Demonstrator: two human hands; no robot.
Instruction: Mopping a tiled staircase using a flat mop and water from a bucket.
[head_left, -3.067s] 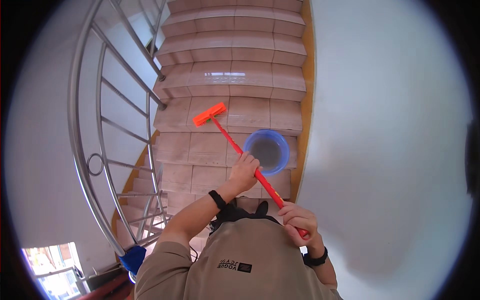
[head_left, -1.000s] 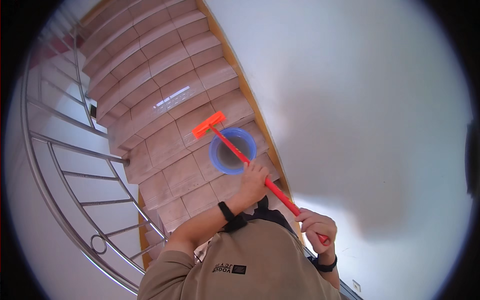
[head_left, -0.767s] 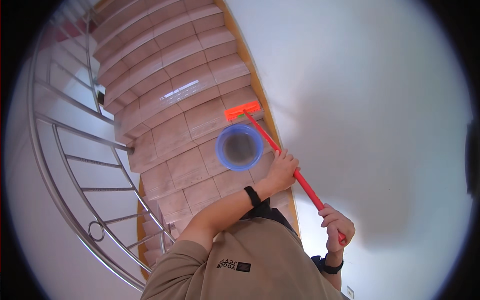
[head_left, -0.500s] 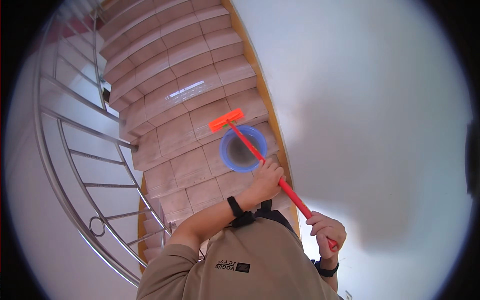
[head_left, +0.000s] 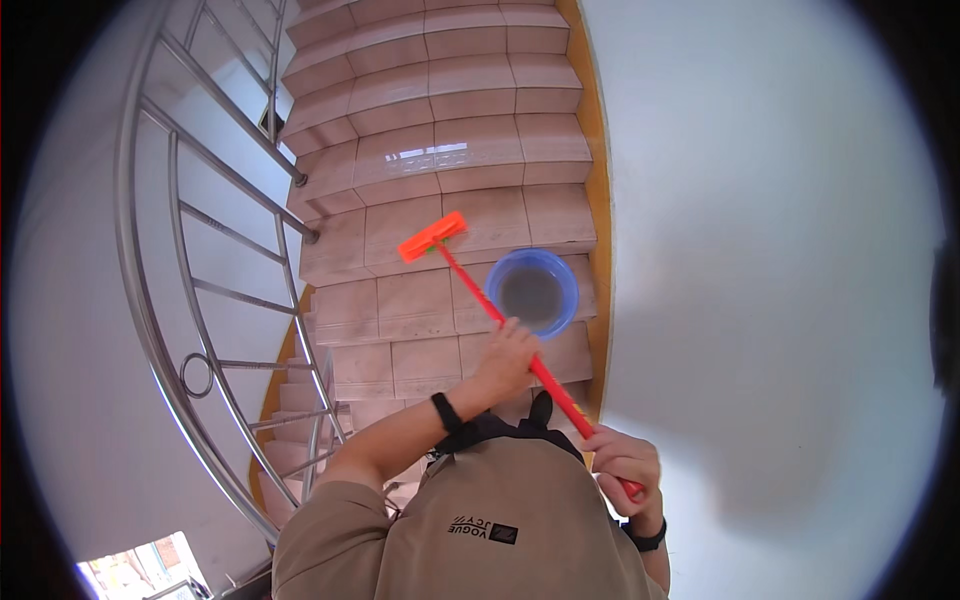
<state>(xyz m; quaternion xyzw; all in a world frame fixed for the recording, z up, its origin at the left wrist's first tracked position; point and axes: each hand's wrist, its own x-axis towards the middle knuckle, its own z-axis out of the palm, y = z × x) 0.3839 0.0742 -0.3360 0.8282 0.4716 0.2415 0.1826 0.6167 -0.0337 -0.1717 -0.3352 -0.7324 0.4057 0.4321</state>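
Note:
A mop with a red pole [head_left: 468, 281] and a flat orange head [head_left: 432, 237] slants across the view from lower right to upper left. My left hand [head_left: 508, 355] is wrapped round the middle of the pole, its arm reaching across from the left. Near the pole's lower end, my right hand [head_left: 626, 468] grips it at my side. The orange head is over a tiled step, up and left of a round blue bucket [head_left: 575, 296] with murky grey liquid inside. Whether the head touches the tile I cannot tell.
Pinkish tiled stairs [head_left: 470, 150] climb away ahead of me, and more steps descend at lower left. A metal railing [head_left: 128, 230] curves along the left side. A white wall [head_left: 740, 250] with a yellowish skirting [head_left: 600, 220] borders the right.
The mop head has moved left, from just behind the bucket to the step beside it. My view has shifted, so stairs and bucket appear farther right. Both hands keep their hold.

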